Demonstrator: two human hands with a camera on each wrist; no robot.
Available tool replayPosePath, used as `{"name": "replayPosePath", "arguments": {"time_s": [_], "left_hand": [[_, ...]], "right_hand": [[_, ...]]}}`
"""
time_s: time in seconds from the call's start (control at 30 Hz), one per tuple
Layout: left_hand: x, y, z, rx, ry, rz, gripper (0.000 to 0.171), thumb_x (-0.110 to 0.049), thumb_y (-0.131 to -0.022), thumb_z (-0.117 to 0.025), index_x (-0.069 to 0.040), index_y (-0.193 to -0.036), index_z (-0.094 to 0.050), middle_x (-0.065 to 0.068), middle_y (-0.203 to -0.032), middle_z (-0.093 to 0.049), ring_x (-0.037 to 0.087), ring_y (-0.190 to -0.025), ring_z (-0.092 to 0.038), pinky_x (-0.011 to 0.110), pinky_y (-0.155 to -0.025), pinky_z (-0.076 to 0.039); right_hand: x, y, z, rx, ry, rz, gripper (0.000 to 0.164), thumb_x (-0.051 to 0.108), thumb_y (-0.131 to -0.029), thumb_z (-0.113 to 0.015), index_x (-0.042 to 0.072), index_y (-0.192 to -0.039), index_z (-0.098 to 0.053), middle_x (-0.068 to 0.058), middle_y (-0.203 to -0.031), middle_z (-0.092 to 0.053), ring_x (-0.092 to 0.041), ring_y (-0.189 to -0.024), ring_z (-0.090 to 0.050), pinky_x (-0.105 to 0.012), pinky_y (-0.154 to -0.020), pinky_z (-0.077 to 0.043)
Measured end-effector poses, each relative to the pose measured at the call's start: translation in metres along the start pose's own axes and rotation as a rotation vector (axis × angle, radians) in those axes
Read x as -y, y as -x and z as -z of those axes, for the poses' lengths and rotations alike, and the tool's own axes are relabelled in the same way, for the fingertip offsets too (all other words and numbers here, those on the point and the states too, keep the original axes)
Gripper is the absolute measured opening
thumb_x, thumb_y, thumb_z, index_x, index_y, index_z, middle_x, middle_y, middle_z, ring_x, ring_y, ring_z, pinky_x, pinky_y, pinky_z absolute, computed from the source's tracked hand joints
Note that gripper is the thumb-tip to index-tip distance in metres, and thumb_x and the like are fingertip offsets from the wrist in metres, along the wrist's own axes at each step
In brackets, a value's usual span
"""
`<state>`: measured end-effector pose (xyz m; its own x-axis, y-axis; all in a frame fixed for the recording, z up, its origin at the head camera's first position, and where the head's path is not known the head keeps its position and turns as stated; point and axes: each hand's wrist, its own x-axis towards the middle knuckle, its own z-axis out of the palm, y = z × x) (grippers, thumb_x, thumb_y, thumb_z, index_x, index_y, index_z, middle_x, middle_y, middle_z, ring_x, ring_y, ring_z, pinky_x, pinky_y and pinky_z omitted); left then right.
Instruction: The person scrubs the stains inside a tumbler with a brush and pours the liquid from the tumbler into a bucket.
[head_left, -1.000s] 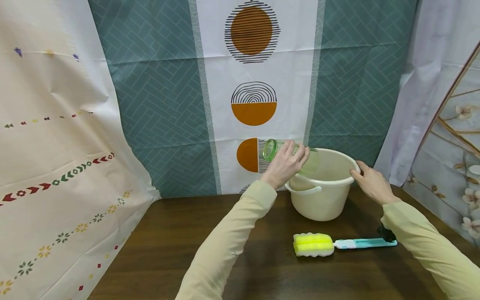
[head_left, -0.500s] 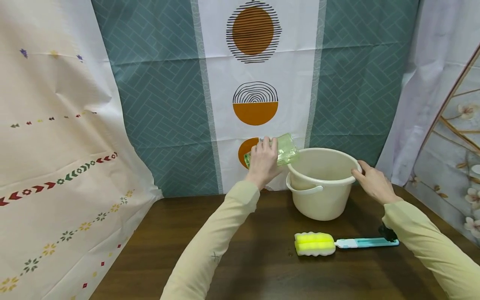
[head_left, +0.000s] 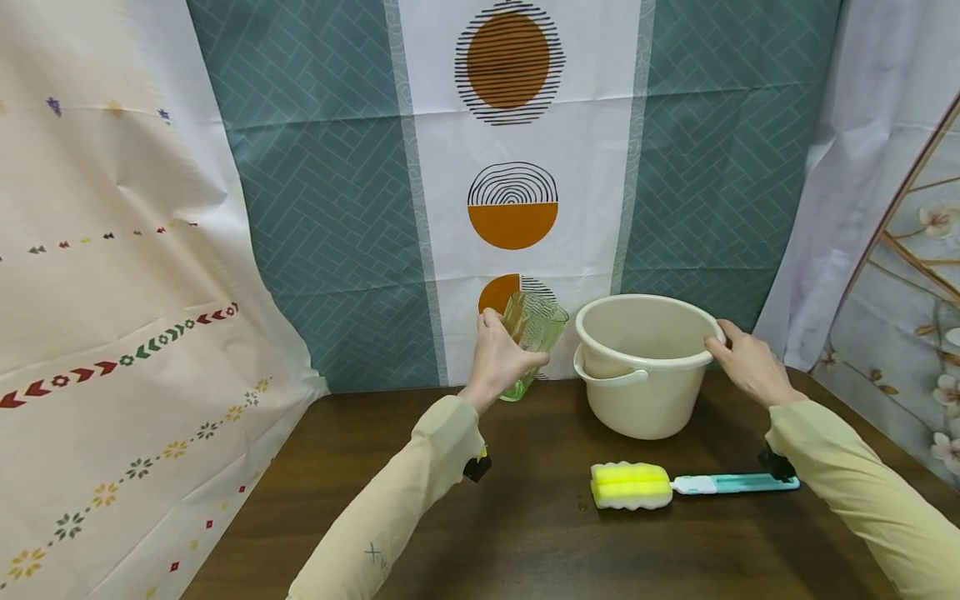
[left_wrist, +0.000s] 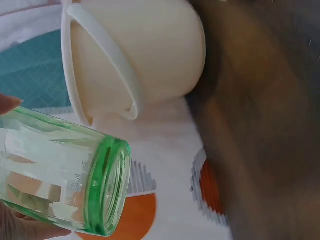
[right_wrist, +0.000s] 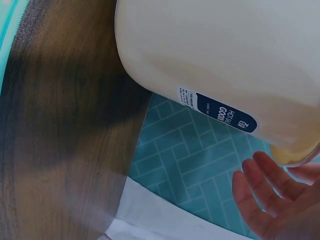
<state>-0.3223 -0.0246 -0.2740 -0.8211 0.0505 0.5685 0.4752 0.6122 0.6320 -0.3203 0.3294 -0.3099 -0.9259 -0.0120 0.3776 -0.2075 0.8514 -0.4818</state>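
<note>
My left hand grips a clear green drinking glass just left of the cream plastic bucket. The glass leans to the right, mouth up, and hangs above the table. Its thick green base faces the camera in the left wrist view, with fingers on both sides of the wall. My right hand holds the bucket's rim at the right side, thumb over the edge. In the right wrist view the fingers lie outside, below the rim; part of the thumb is hidden.
In front of the bucket lies a yellow sponge brush with a white and turquoise handle. Small wet drops dot the dark wooden table beside it. The bucket's white handle hangs down. Patterned cloths rise behind and at both sides.
My left hand has moved the glass left and down, away from over the bucket, turning it from nearly sideways to mouth up. My right hand stays at the bucket rim.
</note>
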Motion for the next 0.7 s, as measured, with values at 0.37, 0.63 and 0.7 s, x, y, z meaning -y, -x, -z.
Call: {"name": "replayPosePath", "arguments": {"time_s": [0.37,0.63,0.7], "left_hand": [[0.023,0.044,0.007,0.069,0.226,0.07,0.07,-0.03,-0.054,-0.086,-0.008,-0.101,-0.039,0.009,-0.097,-0.047,0.02,-0.087,-0.047,0.034,-0.073,-0.04],[0.036,0.076,0.005,0.149,0.18,0.055,0.07,-0.033,-0.056,-0.085,-0.012,-0.106,-0.041,-0.001,-0.094,-0.051,0.017,-0.087,-0.05,0.034,-0.075,-0.041],[0.039,0.08,0.005,0.161,0.172,0.057,0.071,-0.035,-0.056,-0.085,-0.012,-0.106,-0.041,-0.001,-0.094,-0.051,0.017,-0.087,-0.05,0.035,-0.075,-0.042]], "right_hand": [[0.001,0.0,0.0,-0.003,0.001,0.008,0.059,0.036,-0.096,-0.03,-0.008,-0.135,-0.026,-0.037,-0.12,-0.041,-0.047,-0.094,-0.048,-0.057,-0.071,-0.037],[0.001,0.0,0.0,-0.015,0.011,0.012,0.059,0.036,-0.096,-0.029,-0.007,-0.135,-0.027,-0.037,-0.119,-0.041,-0.046,-0.09,-0.049,-0.055,-0.067,-0.037],[0.001,0.001,0.0,-0.016,0.014,0.011,0.059,0.037,-0.096,-0.029,-0.007,-0.135,-0.027,-0.037,-0.118,-0.041,-0.046,-0.089,-0.049,-0.054,-0.066,-0.037]]}}
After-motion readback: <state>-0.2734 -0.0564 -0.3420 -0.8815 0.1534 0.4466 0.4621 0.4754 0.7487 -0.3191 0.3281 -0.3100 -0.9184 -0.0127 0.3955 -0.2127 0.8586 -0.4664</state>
